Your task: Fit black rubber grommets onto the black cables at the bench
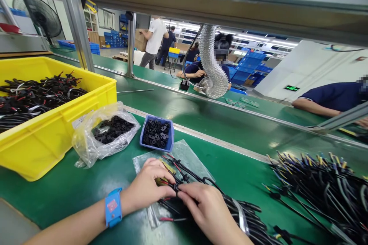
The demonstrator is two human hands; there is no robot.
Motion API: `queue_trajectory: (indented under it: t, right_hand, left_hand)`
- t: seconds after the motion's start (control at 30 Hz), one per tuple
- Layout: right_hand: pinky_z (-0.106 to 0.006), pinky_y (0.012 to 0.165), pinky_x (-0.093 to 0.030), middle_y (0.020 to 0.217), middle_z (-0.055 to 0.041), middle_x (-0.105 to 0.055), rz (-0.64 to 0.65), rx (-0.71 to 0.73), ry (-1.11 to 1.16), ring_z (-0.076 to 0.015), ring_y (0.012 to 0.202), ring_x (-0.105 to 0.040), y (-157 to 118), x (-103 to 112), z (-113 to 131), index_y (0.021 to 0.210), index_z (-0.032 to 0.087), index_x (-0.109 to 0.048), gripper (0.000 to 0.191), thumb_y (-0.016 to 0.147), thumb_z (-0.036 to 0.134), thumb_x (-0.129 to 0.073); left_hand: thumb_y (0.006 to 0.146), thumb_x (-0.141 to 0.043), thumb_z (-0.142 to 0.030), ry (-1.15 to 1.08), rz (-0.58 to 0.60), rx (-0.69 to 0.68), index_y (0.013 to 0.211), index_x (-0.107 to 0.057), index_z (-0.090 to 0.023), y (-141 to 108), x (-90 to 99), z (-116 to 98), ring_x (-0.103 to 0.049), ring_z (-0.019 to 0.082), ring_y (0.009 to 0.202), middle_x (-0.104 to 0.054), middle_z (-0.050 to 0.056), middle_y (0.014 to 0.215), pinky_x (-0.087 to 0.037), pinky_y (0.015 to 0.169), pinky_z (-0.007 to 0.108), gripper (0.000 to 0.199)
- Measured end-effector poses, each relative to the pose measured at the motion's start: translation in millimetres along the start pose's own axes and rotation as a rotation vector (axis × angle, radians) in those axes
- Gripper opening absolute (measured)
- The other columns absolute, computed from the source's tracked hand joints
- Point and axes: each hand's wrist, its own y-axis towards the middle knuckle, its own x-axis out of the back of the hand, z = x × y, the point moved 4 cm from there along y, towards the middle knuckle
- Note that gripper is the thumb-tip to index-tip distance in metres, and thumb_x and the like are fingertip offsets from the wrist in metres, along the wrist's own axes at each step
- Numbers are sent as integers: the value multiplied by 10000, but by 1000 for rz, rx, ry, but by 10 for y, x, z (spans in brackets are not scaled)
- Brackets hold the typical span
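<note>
My left hand [156, 180], with a blue band [113, 207] on its wrist, pinches a small black clip [176, 187] on a black cable. From the right, my right hand [205, 201] grips the same spot, its thumb and forefinger closed beside the clip. Fingers partly hide the clip and the cable through it. Under and beside my hands lies a bundle of black cables [247, 214] with red and black wire ends, wrapped by a clear band. A clear plastic bag [198, 160] lies flat beneath the cable ends.
A blue bin [141, 143] of small black parts stands behind my hands, with an open plastic bag [83, 138] of similar parts left of it. A yellow crate [94, 95] of cables is far left. More cables [322, 191] lie right. A flexible duct [208, 53] hangs ahead; people work beyond.
</note>
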Motion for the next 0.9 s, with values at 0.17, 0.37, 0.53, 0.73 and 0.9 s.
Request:
queue_trajectory:
  t: [0.17, 0.37, 0.53, 0.73, 0.9]
  right_hand:
    - [-247, 591, -359, 701, -22, -674, -57, -7, -85, -175, 663, -602, -13, -33, -16, 754, 222, -661, 263, 854, 188, -420]
    - [-243, 622, -403, 740, -32, -685, -73, -31, -95, -181, 695, -623, -8, -55, -32, 771, 221, -671, 241, 848, 188, -445]
    - [-252, 653, -423, 820, -35, -696, -87, -63, -131, -190, 743, -633, -10, 30, -61, 827, 222, -667, 213, 851, 220, -456]
    - [-242, 528, -354, 758, -13, -672, -97, -205, -309, -189, 684, -617, 27, 239, -175, 818, 230, -630, 123, 837, 247, -511]
    - [-237, 474, -281, 710, -7, -651, -54, -245, -433, -180, 630, -596, 95, 213, -166, 732, 217, -587, 122, 838, 265, -551]
  left_hand:
    - [587, -785, -164, 3, -11, -44, 701, -714, -205, -6, -48, -10, -544, 195, 812, -649, 18, 736, -353, 861, 347, 140]
    - [632, -751, -212, 48, 35, -42, 812, -708, -227, -4, -6, -50, -535, 213, 885, -654, 25, 823, -378, 855, 348, 186]
    - [681, -618, -104, 6, -35, -94, 1069, -601, -224, 12, 238, -98, -506, 207, 1034, -592, 44, 1107, -369, 955, 341, 406]
    - [773, -491, -105, 180, -321, -144, 1002, -596, -173, 130, 567, 8, -520, 201, 1017, -584, 70, 1067, -396, 940, 353, 261]
    - [847, -431, -110, 628, -159, -303, 1139, -549, -160, 505, 526, -51, -428, 216, 1151, -507, 96, 1233, -323, 1004, 367, 318]
